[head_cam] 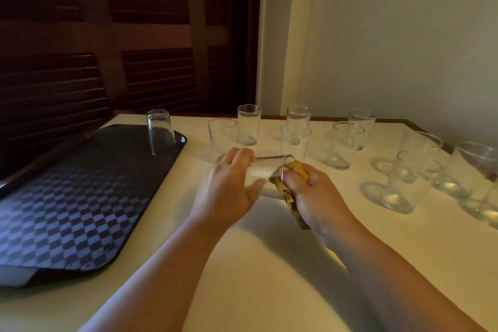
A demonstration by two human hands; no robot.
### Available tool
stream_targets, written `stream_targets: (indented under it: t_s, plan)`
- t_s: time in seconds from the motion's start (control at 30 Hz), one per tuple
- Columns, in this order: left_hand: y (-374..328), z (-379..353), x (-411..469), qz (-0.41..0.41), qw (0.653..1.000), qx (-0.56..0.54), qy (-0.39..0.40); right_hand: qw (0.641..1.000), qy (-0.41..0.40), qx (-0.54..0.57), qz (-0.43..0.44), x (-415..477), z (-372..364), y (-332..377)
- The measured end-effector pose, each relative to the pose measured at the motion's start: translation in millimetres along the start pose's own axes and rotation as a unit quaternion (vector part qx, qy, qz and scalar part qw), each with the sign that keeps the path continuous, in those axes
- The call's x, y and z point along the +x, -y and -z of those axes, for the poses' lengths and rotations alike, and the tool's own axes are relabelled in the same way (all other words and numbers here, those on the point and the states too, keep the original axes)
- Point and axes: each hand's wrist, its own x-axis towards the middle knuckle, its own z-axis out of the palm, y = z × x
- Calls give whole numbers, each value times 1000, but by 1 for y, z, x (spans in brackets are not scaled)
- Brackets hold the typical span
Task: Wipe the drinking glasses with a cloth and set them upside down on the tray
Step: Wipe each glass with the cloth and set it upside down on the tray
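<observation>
Done: 1 inverted glass (161,131) sat on tray (80,197).
Now: my left hand (229,186) gripped glass 2 (265,174) sideways over table (242,277); right hand (318,197) clutched cloth (289,186), bunched at its mouth.
Left: at least 9 upright glasses (346,143) waited, unwiped I'd guess.

Checkered black tray (80,197), yellow cloth (289,183), cream table (256,277).
</observation>
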Motion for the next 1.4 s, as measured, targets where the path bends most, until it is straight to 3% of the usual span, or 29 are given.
stream_targets:
  t_s: [0.07,0.13,0.17,0.23,0.27,0.33,0.37,0.4,0.47,0.53,0.6,0.7,0.77,0.8,0.87,0.97,1.03,1.1,1.13,1.2,1.27,1.37,1.4]
  plan:
    - [10,5,1,-20,992,-77,98,969,-1,-176,173,-1,16,-2]
    - [14,6,-2,-45,979,-118,160,928,28,-238,285,-4,25,-5]
    - [12,6,-3,-41,982,-111,148,922,17,-237,305,-6,23,-8]
    - [4,2,-6,-10,996,-55,67,953,-55,-160,252,-9,8,-9]
    - [-1,0,-6,8,1000,-3,21,980,-77,-74,166,-10,-3,-7]
    - [-7,-5,-3,18,996,76,-35,993,-46,98,-37,-8,-15,2]
    - [-7,-5,-2,15,995,85,-45,991,-22,111,-76,-6,-13,4]
    - [-4,-3,-2,8,996,74,-43,994,-1,87,-62,-6,-10,6]
    - [4,4,-1,-19,1000,9,-11,995,10,-33,94,-5,5,5]
    - [11,11,1,-59,996,-52,37,953,14,-154,260,-6,19,5]
    - [10,11,0,-90,994,-56,37,930,-6,-181,319,-7,20,0]
    - [1,3,-2,-60,997,30,-46,983,-83,-33,161,-12,-3,2]
    - [-2,0,0,-51,994,55,-77,997,-68,31,30,-11,-13,2]
    - [0,1,0,-57,994,49,-77,998,-54,27,12,-10,-13,2]
    - [7,7,1,-66,997,0,-30,996,-29,-29,78,-9,-5,2]
    - [15,13,1,-72,985,-100,123,944,19,-190,269,-7,16,-2]
    - [13,11,0,-85,987,-78,114,942,-16,-184,280,-12,11,-7]
    - [6,8,-2,-85,996,25,2,986,-70,-18,147,-16,-5,-4]
    - [0,8,0,-76,993,73,-48,994,-61,70,53,-16,-13,-2]
    - [-3,7,0,-62,991,91,-81,993,-30,108,-28,-16,-18,4]
    - [9,9,-2,-53,998,28,-19,998,-25,-9,56,-12,-9,1]
    - [26,12,-3,-50,985,-91,137,941,25,-200,272,-12,14,-3]
    - [24,12,-3,-55,983,-96,143,929,28,-213,303,-14,17,-3]
